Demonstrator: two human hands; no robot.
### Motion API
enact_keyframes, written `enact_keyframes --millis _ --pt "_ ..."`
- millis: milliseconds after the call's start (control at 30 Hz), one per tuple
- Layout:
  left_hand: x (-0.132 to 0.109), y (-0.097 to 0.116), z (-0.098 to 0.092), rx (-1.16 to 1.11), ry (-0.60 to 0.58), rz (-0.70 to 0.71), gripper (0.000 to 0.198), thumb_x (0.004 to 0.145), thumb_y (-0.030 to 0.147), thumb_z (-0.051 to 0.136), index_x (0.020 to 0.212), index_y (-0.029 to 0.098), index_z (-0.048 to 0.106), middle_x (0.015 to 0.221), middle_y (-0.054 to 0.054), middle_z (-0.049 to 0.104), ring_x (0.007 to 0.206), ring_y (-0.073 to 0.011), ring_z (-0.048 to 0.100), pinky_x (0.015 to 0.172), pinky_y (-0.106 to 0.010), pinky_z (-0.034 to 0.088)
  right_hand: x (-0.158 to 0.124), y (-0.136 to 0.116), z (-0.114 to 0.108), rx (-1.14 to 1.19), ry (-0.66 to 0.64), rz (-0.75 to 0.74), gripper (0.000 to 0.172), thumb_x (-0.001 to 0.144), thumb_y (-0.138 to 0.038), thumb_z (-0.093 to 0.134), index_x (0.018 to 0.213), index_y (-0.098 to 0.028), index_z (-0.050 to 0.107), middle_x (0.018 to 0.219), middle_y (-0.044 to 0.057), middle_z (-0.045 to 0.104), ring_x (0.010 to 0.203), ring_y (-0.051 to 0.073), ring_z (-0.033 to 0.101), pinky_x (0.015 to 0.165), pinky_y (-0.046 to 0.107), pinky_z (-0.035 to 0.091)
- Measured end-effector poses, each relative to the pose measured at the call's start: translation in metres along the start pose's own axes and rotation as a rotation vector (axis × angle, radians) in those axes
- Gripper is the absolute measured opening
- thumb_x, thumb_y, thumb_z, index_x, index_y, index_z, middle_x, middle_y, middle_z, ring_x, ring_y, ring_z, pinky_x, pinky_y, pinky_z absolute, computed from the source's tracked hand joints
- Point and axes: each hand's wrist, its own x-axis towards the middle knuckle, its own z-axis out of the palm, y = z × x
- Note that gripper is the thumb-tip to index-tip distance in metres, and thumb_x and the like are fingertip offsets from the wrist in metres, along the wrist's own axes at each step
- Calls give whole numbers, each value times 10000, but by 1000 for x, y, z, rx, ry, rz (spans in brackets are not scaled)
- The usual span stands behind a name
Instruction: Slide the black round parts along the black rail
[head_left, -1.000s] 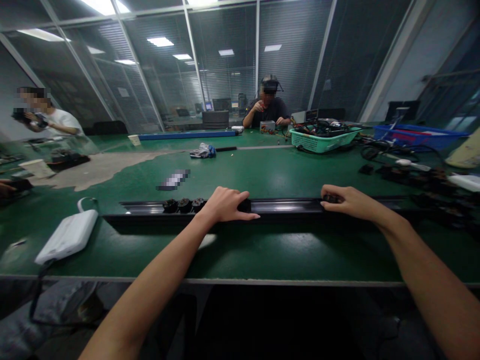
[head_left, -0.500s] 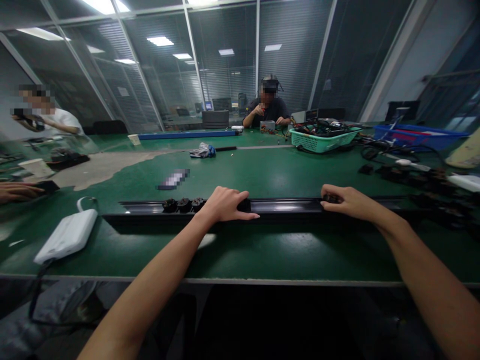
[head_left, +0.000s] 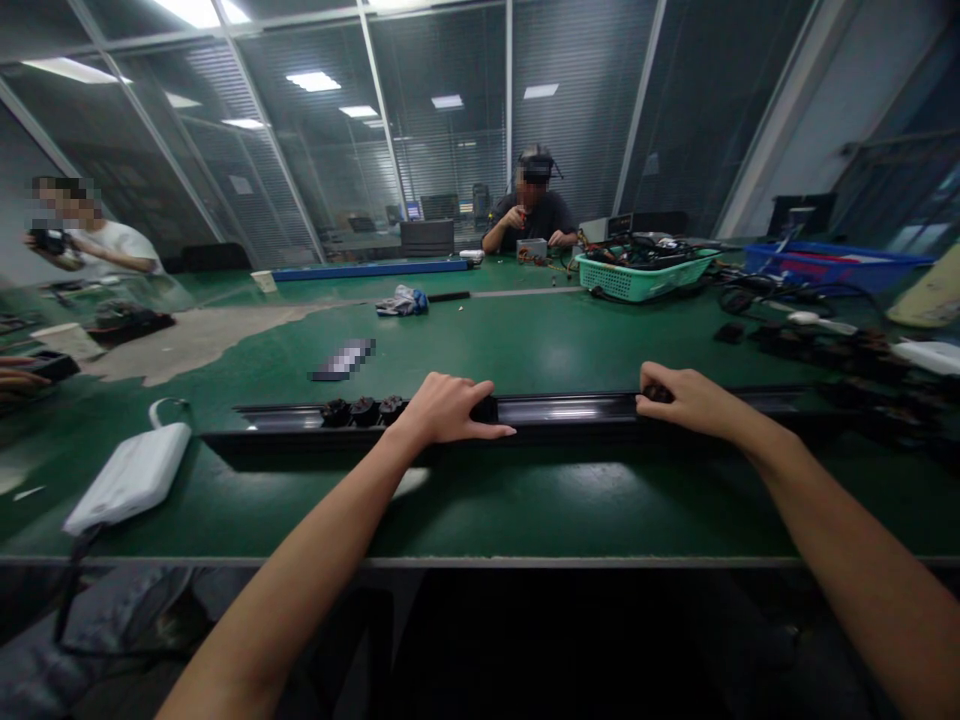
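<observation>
Track (head_left: 566, 408), long and black, lies parallel to the desk (head_left: 525, 520)'s front edge and set back from it, in the head view. Three dark pieces (head_left: 364, 410) sit side by side in its channel, toward its left end. The left hand (head_left: 442, 405) arches over the track just right of them, thumb stretched along the near wall, index finger apart from it, a dark block (head_left: 486, 409) between; whether it grips that block or merely rests there, I cannot tell. The right hand (head_left: 690, 396) pinches a small dark part (head_left: 658, 392) between thumb and fingers; whether the part touches the channel's floor is hidden. To handle this well, I would press the left hand down so the track cannot slide, hold the part lightly by its sides, and align it squarely with the channel walls so it should not jam.
</observation>
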Motion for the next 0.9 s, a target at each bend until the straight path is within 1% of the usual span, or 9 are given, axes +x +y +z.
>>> enact_keyframes --millis 167,400,600,733,900 --pt "0 0 0 -12 9 4 761 782 855 242 917 198 603 790 -70 697 689 -210 648 529 -286 188 -1 -2 -3 1 -16 -7 195 807 -417 514 792 -236 445 719 8 580 662 177 537 623 301 371" --pt "0 0 0 -27 24 0 738 782 848 273 898 198 601 786 -73 696 683 -208 647 536 -284 202 -3 1 -3 3 16 -41 209 822 -441 511 801 -237 473 715 4 598 648 169 535 624 298 380" --pt "-1 -1 1 -19 21 3 744 787 847 264 900 196 605 806 -83 702 685 -213 642 546 -282 222 -3 1 -6 30 -21 -16 193 809 -420 522 784 -237 466 701 0 582 654 172 542 629 300 390" --pt "-1 -1 2 -13 28 1 749 783 851 260 906 198 606 807 -82 701 685 -214 640 545 -287 220 -4 0 -5 32 -5 -19 197 810 -423 516 777 -238 458 693 -1 576 648 169 540 630 300 390" --pt "-1 -1 1 -21 27 -3 727 785 842 288 901 198 603 799 -80 699 675 -204 634 548 -283 220 -4 3 -5 32 -4 -26 208 814 -438 515 794 -235 480 718 9 603 662 173 551 632 300 396"
